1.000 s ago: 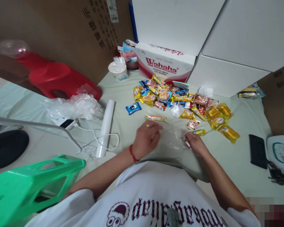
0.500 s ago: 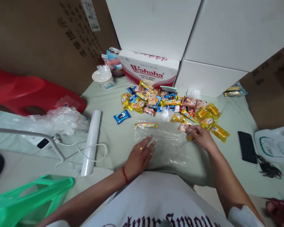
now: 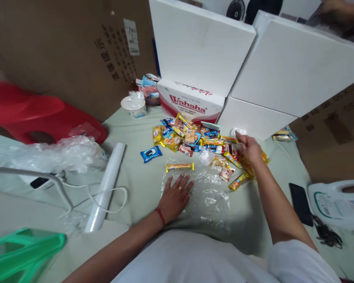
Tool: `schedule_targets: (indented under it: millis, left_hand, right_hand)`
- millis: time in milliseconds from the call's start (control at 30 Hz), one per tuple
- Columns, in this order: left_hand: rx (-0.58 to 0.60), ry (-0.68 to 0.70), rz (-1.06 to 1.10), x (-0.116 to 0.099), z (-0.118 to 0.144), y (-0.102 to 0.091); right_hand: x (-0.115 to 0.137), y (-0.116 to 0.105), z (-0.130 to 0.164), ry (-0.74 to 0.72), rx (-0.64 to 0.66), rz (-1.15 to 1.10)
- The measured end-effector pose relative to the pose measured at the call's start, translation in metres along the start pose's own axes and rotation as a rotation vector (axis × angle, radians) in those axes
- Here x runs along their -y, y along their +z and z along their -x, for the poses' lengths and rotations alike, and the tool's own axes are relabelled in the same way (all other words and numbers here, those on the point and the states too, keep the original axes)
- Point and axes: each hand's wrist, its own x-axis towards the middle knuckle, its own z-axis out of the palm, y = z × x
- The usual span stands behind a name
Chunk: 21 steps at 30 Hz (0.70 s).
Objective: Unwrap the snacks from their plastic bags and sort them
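My left hand (image 3: 174, 199) lies flat, fingers spread, on the left part of a clear plastic sheet (image 3: 208, 200). A yellow wrapped stick snack (image 3: 179, 167) rests across the sheet's far edge. Over the right end of a pile of wrapped snacks (image 3: 191, 136), my right hand (image 3: 250, 150) has its fingers drawn together; what is between them I cannot make out. Below that hand lie a small red and white packet (image 3: 226, 173) and a yellow wrapped bar (image 3: 237, 181). A blue packet (image 3: 151, 154) sits apart on the left.
Behind the pile stands a Wahaba-style white and red carton lettered "Wahaha" (image 3: 191, 103), with white boxes (image 3: 200, 43) behind. On the left are a paper cup (image 3: 134, 106), a plastic film roll (image 3: 106, 186) and a red jug (image 3: 47, 114). On the right are a phone (image 3: 300, 203) and a white jug (image 3: 338, 204).
My right hand has moved away from me, from beside the red and white packet to the pile's right end. A yellow bar now lies near where it was. My left hand stays on the sheet.
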Motion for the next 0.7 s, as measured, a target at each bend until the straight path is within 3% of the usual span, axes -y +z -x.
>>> schedule_targets:
  millis: [100,133,233,300,367,433,533,633,700]
  left_hand:
    - [0.01,-0.009,0.013,-0.007,0.011,-0.003]
    - [0.009,-0.012,0.02,-0.008,0.013,-0.004]
    - [-0.005,-0.028,0.066,-0.008,0.011,-0.005]
    - [-0.018,-0.05,0.133,-0.003,0.009,-0.001]
    - [-0.044,-0.077,0.228,0.006,0.006,0.004]
    - [-0.088,-0.104,0.327,0.015,0.004,0.005]
    - [-0.183,-0.13,0.402,0.025,0.008,-0.005]
    - [-0.264,-0.066,0.39,0.03,0.026,-0.024]
    - [-0.218,0.073,0.418,0.032,0.045,-0.037]
  right_hand:
    - [0.009,-0.027,0.044,0.155,-0.163,-0.345]
    - [0.018,-0.035,0.062,0.157,-0.093,-0.531]
    - [0.063,-0.047,0.112,-0.036,0.392,-0.911]
    - [0.098,-0.039,0.132,-0.224,0.637,-0.968]
    - [0.127,-0.02,0.137,-0.378,0.731,-0.94]
    - [0.145,0.002,0.134,-0.436,0.694,-0.829]
    - [0.15,0.019,0.129,-0.369,0.49,-0.567]
    - [0.134,0.006,0.142,-0.356,0.325,-0.465]
    - [0.117,-0.009,0.164,-0.441,0.357,-0.498]
